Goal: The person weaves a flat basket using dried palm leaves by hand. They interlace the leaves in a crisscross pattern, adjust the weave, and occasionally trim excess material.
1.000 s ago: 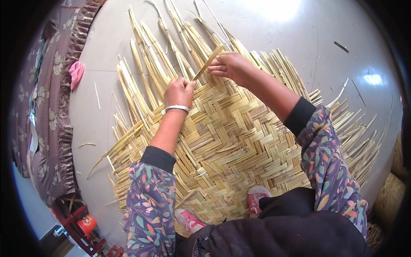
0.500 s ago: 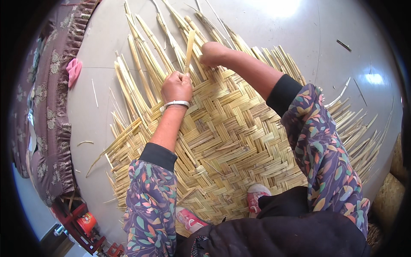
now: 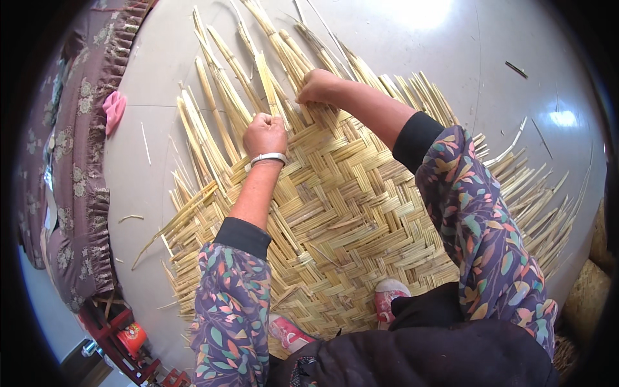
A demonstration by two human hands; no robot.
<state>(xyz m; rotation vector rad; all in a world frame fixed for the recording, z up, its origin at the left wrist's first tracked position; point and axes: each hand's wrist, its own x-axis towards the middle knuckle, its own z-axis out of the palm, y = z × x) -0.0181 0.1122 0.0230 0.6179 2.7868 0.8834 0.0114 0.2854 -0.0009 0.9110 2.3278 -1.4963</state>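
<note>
Pale floor [image 3: 548, 71] below, left fingers [image 3: 276, 124] still grip the strip [image 3: 265, 80], now tipped leftward; right fingers [image 3: 305, 95] curl, grip unclear.

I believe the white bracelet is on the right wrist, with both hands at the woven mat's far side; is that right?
No: the head view shows the white bracelet on the left wrist. The left hand and right hand are at the far side of the woven mat.

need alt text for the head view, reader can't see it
A left hand grips a pale strip at the far edge of a woven straw mat, while the right hand curls down close beside it. Loose strips fan out past the weave over a grey floor, and red shoes stand on the mat's near part.
</note>
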